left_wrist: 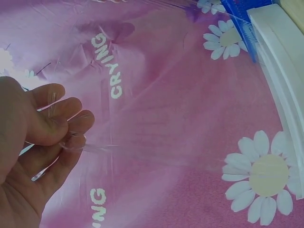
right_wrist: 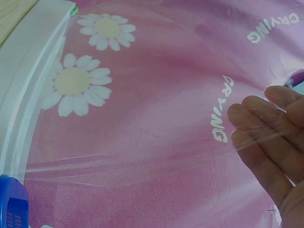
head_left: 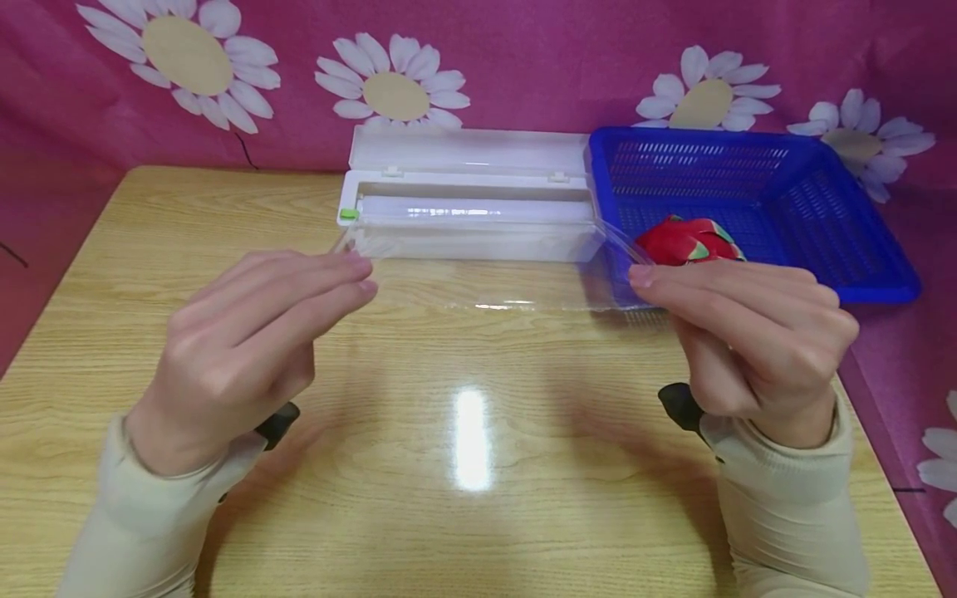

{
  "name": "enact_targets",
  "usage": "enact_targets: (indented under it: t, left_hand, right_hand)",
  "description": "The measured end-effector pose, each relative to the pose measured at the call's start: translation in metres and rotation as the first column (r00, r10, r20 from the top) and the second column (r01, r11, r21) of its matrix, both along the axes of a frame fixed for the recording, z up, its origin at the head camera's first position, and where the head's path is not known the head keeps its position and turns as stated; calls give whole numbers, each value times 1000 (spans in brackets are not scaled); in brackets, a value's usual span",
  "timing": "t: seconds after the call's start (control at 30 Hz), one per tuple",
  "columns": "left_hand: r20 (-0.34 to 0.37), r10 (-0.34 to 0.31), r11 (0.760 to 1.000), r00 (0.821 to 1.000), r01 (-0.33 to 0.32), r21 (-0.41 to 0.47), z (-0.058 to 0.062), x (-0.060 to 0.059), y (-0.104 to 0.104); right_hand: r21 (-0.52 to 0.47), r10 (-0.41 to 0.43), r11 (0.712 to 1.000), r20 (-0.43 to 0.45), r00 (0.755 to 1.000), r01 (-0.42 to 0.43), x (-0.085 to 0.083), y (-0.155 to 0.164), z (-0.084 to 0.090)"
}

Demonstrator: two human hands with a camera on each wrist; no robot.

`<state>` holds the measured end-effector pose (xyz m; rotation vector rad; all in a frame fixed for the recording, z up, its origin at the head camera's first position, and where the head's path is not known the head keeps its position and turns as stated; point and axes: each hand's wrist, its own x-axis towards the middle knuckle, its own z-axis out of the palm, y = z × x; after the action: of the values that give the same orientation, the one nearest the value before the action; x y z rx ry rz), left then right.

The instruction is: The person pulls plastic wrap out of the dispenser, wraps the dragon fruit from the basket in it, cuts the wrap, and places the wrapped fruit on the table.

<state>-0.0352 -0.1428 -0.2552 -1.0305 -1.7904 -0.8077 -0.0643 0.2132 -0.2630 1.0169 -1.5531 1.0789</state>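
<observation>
A clear sheet of cling film (head_left: 493, 278) stretches from its roll (head_left: 471, 209) in a white dispenser box (head_left: 478, 245) with the lid standing up. My left hand (head_left: 250, 332) pinches one corner of the film between thumb and fingers; in the left wrist view that hand (left_wrist: 50, 128) shows the film bunched at the fingertips. The opposite corner is pinched by my right hand (head_left: 755, 332). In the right wrist view the film (right_wrist: 142, 142) runs taut from the box edge to the right hand (right_wrist: 273, 128), whose thumb is partly out of frame.
A blue plastic basket (head_left: 792, 208) stands right of the box, holding a red dragon fruit (head_left: 688, 239). A green slider (head_left: 349, 214) sits at the box's left end. Beneath everything is a wood-grain table (head_left: 419, 399), backed by a magenta flowered cloth (head_left: 538, 66).
</observation>
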Motion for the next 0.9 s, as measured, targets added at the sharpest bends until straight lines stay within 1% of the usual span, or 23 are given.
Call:
enact_targets:
  t: [0.2, 0.43, 0.63, 0.73, 0.9]
  left_hand:
    - [-31, -23, 999, 999, 24, 29, -2, -1, 0]
    - [-35, -51, 997, 998, 53, 51, -2, 1, 0]
    - [-62, -45, 995, 997, 50, 91, -1, 4, 4]
    - [-79, -45, 992, 996, 54, 112, -3, 4, 4]
    - [-90, -67, 987, 994, 79, 138, -8, 4, 1]
  right_hand:
    - [-22, 2, 1000, -1, 1000, -2, 5, 0, 1]
    - [-82, -5, 997, 6, 1000, 6, 8, 0, 0]
    - [-129, -6, 992, -20, 1000, 3, 7, 2, -5]
    - [-141, -1, 990, -32, 999, -4, 8, 2, -5]
    - [-162, 8, 987, -44, 999, -15, 10, 2, -4]
